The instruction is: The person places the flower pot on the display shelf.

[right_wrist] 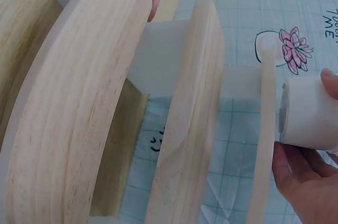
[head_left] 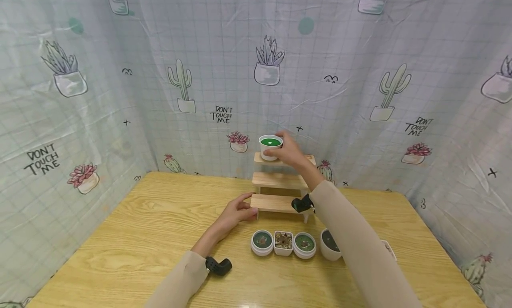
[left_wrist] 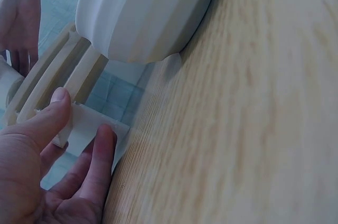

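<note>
A three-step wooden stand (head_left: 276, 202) with white side supports is at the back of the table. My right hand (head_left: 290, 153) grips a white round pot (head_left: 265, 151) with a green surface inside, at the left end of the top step (head_left: 259, 157). In the right wrist view, the base of the pot is right beside that step's board. Down at the lowest step, my left hand (head_left: 235, 215) holds the stand's left end. The left wrist view shows its thumb (left_wrist: 58, 102) on the board's edge, with fingers by the white support (left_wrist: 95, 129).
In front of the stand, a row holds a round pot (head_left: 262, 242), a square pot of pebbles (head_left: 283, 242) and another round pot (head_left: 305, 245). A taller white pot (head_left: 330, 250) stands to their right, partly behind my right sleeve. A cactus-print curtain (head_left: 224, 41) surrounds the table.
</note>
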Tool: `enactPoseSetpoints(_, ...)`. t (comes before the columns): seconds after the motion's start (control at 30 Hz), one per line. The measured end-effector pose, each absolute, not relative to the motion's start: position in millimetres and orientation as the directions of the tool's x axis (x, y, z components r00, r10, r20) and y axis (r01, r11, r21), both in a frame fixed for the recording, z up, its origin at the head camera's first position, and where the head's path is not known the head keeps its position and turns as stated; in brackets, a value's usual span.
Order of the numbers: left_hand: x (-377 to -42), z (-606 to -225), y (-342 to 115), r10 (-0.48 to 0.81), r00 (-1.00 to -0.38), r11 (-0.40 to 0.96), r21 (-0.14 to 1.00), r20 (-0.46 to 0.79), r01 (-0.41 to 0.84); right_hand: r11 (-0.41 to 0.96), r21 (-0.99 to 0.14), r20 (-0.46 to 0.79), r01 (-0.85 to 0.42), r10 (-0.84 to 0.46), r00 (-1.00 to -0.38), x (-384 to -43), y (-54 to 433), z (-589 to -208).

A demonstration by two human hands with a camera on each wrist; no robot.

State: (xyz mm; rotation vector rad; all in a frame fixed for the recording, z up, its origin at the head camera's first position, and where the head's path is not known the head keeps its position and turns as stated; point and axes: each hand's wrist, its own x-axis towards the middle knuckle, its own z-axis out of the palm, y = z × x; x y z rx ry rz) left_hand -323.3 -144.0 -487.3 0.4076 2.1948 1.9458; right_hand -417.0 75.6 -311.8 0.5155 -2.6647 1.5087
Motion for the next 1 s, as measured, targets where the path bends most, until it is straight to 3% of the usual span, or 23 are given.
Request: enactPoseSetpoints(1.0, -322.0, -487.8, -143.9, 0.317, -0.947, 0.112, 0.99, 0.047, 0.087, 0.493, -0.835, 0.125, -0.247, -0.267, -0.956, -418.6, 74.3, -315.1)
